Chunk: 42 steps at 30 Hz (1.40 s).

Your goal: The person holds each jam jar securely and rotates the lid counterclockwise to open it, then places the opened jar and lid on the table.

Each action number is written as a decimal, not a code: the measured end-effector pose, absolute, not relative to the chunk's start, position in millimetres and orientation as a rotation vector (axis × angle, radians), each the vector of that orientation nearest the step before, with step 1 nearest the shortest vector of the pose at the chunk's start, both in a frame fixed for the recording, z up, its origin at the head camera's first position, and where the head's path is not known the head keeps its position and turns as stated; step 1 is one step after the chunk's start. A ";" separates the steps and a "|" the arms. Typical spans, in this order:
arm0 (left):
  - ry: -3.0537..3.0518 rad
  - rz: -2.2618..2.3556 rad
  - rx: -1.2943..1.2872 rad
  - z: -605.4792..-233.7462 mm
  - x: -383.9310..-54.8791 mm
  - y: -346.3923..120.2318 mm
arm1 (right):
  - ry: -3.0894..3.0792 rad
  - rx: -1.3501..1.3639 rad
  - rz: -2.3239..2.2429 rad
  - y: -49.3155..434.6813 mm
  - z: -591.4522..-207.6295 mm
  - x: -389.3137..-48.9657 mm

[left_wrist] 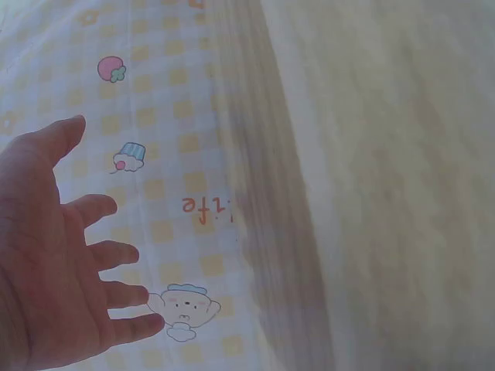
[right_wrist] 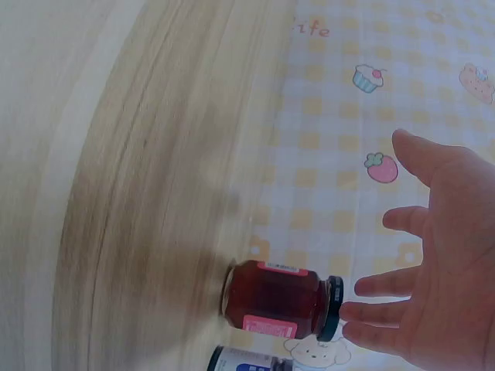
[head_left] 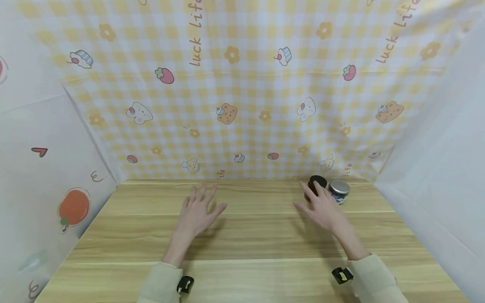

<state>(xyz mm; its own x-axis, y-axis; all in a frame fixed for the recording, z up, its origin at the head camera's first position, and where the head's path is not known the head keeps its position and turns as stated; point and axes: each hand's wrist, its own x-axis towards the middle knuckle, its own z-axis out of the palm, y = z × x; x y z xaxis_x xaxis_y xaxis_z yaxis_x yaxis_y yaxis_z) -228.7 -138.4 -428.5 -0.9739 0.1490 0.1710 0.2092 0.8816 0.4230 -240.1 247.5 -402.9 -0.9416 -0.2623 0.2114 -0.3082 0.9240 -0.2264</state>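
Observation:
My right hand (head_left: 323,209) hovers in front of two jars at the back right of the table, its fingers spread and nothing held. Partly hidden behind its fingers in the head view stands a jar with a black lid (head_left: 318,181); the right wrist view shows this jar (right_wrist: 274,300) with dark red contents and a pink label. Beside it is a smaller jar (head_left: 338,191) with a silver lid and a blue and white label. Over the left half of the table, my left hand (head_left: 195,214) reaches forward with spread fingers, holding nothing.
The wooden table (head_left: 250,240) ends at a yellow checked cloth (head_left: 250,92) hanging along the back. White sheets hang at the left (head_left: 49,168) and right (head_left: 439,168) sides. A small black device (head_left: 185,285) sits at each wrist.

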 end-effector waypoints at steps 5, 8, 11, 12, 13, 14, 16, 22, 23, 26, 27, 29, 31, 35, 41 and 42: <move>-2.895 -0.696 -0.290 -428.4 -230.7 -133.9 | -2.923 0.396 0.399 253.0 -402.3 -241.1; -2.886 -0.699 -0.286 -429.6 -232.2 -132.1 | -2.926 0.380 0.409 255.7 -401.6 -242.0; -2.884 -0.694 -0.277 -429.2 -233.1 -130.4 | -2.917 0.372 0.411 258.9 -401.4 -244.2; -2.881 -0.701 -0.277 -428.7 -233.3 -129.5 | -2.912 0.370 0.413 260.0 -401.2 -245.0; -2.879 -0.710 -0.279 -428.0 -233.2 -128.6 | -2.909 0.368 0.415 261.0 -401.3 -245.7; -2.876 -0.719 -0.281 -427.3 -233.2 -127.6 | -2.908 0.364 0.424 262.2 -401.4 -246.3; -2.867 -0.739 -0.296 -426.1 -233.7 -125.2 | -2.903 0.355 0.434 264.5 -401.3 -247.5; -2.856 -0.767 -0.330 -423.8 -234.6 -117.4 | -2.908 0.305 0.460 271.0 -400.3 -253.0; -2.858 -0.777 -0.327 -423.1 -234.4 -115.9 | -2.912 0.295 0.457 272.0 -400.0 -254.2; -2.861 -0.796 -0.321 -421.2 -233.6 -111.1 | -2.931 0.261 0.434 274.7 -398.4 -257.3; -2.864 -0.801 -0.318 -421.0 -233.5 -109.4 | -2.937 0.251 0.430 275.4 -397.8 -258.2; -2.864 -0.820 -0.319 -420.4 -234.0 -106.2 | -2.947 0.234 0.409 277.0 -397.3 -261.1; -2.870 -0.825 -0.317 -420.3 -234.9 -103.1 | -2.953 0.221 0.404 278.0 -397.0 -263.7; -2.879 -0.843 -0.315 -421.4 -237.6 -97.6 | -2.950 0.208 0.393 279.8 -398.5 -269.8; -2.899 -0.881 -0.311 -424.4 -242.2 -89.9 | -2.947 0.189 0.400 281.6 -401.8 -275.6; -2.900 -0.890 -0.313 -424.8 -242.7 -88.8 | -2.949 0.184 0.402 281.6 -402.1 -276.2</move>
<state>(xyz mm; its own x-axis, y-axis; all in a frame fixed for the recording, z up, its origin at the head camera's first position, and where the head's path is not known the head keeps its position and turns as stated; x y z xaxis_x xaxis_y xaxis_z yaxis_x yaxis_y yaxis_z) -242.7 -88.8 -424.8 -0.9747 0.1683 0.1469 0.2217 0.8091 0.5442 -276.2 281.6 -402.1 -0.9798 -0.0997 0.1735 -0.1425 0.9563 -0.2552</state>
